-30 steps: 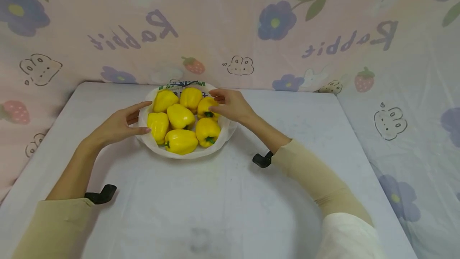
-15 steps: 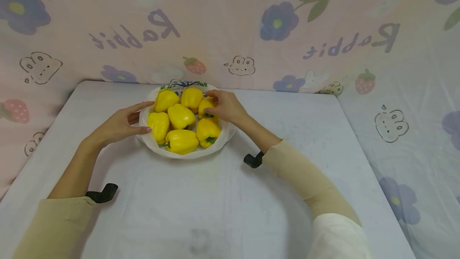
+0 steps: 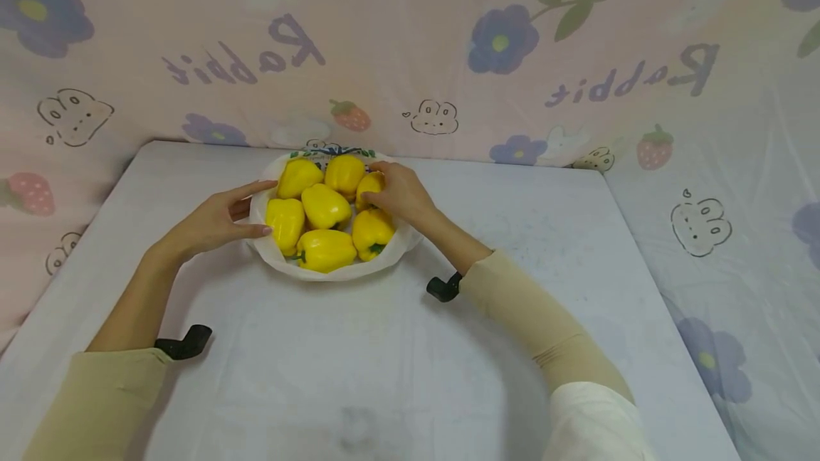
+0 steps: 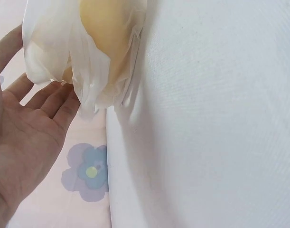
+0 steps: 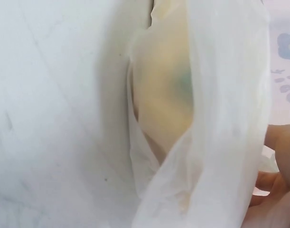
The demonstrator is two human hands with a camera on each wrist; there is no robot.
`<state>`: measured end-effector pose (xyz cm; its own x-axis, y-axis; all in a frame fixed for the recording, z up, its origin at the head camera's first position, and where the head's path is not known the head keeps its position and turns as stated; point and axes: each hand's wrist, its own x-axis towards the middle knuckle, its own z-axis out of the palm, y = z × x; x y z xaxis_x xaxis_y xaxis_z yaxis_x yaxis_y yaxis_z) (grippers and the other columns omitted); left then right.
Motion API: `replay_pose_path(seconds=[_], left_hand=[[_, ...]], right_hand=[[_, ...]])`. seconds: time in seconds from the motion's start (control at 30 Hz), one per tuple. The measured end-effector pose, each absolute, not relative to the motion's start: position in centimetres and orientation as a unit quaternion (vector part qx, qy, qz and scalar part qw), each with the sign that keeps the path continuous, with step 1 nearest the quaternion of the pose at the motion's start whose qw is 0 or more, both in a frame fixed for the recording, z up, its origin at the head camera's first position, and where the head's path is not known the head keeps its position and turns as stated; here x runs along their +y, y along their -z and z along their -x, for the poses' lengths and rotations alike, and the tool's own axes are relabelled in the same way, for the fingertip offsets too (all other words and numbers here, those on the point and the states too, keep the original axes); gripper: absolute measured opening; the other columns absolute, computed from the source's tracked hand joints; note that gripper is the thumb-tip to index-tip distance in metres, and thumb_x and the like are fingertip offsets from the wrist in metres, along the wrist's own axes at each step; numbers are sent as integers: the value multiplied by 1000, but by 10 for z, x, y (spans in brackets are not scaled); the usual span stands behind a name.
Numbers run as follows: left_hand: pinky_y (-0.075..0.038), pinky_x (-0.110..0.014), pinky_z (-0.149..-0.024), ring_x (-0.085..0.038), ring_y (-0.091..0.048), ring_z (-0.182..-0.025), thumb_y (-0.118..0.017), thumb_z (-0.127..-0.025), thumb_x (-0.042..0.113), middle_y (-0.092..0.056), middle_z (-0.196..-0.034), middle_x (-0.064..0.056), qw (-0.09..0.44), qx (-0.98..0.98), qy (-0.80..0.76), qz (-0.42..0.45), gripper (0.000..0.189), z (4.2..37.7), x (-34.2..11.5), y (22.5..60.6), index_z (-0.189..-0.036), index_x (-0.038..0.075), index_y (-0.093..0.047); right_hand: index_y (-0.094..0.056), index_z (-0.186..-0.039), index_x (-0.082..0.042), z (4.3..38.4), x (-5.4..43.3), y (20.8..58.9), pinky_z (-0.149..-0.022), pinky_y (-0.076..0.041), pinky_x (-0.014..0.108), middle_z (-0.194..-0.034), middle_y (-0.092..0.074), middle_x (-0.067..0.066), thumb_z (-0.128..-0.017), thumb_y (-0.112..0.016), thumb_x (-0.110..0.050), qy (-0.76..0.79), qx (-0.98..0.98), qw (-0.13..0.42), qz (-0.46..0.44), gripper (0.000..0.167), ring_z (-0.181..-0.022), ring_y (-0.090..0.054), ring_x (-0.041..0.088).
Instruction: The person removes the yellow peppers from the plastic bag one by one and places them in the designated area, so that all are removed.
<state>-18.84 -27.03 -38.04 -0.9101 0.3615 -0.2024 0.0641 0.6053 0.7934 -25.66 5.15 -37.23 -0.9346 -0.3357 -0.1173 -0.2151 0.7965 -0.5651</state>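
Glossy, plump peppers (image 3: 325, 207) sit in a filmy bag (image 3: 329, 277) between left grip (image 3: 214, 223), loosely spread, and right grip (image 3: 406, 194), hold unclear.

Looks like a makeshift filming booth, indoors; can't tell if it's in a home, lab or studio. Main evidence: printed cloth (image 3: 397, 34) hung like a curtain behind the desk (image 3: 307, 354) and down its left and right sides, screening off the room. Nursery-type pattern: purple-blue flowers (image 3: 502, 40), strawberries (image 3: 350, 116), line-drawn rabbit faces (image 3: 434, 118), "Rabbit" lettering (image 3: 246, 59) reading mirrored. Desk itself is plain white, smudged near its front edge. Black parts (image 3: 186, 342) jutting from both sleeve cuffs over the desk fit a recording rig. Yellow peppers (image 3: 325, 206) in a plastic bag (image 3: 329, 276) near the desk's far edge are a food cue, not enough to call it a kitchen.
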Motion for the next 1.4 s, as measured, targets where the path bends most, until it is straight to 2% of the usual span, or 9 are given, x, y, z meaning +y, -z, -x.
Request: replay_pose_path(seconds=[0.5, 0.77, 1.13, 1.4], left_hand=[[-29, -61, -117, -47, -28, -147, -75, -89, 23, -12, -168, -17, 173, 878, -430, -124, 82, 190, -271, 383, -157, 18, -30], [-29, -62, -116, -48, -28, -147, -75, -89, 25, -11, -168, -17, 175, 880, -423, -124, 83, 192, -270, 383, -158, 18, -29], [-29, -64, -116, -50, -26, -147, -75, -89, 25, -10, -167, -20, 179, 880, -421, -124, 84, 194, -268, 383, -158, 17, -27], [-28, -64, -116, -50, -27, -147, -75, -89, 26, -11, -167, -20, 180, 883, -417, -120, 85, 193, -268, 383, -158, 18, -28]], right_hand=[[-47, -148, -16, 252, 48, 383, -120, -36, 44, -150, -51, 7, -92, -71, -36, 381, 914, 107, 87, 64, -140, -45, 26], [-47, -147, -12, 251, 45, 386, -118, -39, 38, -148, -54, 7, -89, -75, -31, 376, 918, 94, 85, 67, -134, -52, 23], [-54, -142, -10, 248, 45, 387, -112, -46, 36, -139, -59, 9, -85, -80, -32, 381, 919, 57, 79, 66, -124, -57, 23], [-57, -138, -11, 246, 50, 372, -115, -42, 36, -138, -57, 9, -84, -80, -36, 407, 908, 38, 91, 64, -127, -53, 24]])
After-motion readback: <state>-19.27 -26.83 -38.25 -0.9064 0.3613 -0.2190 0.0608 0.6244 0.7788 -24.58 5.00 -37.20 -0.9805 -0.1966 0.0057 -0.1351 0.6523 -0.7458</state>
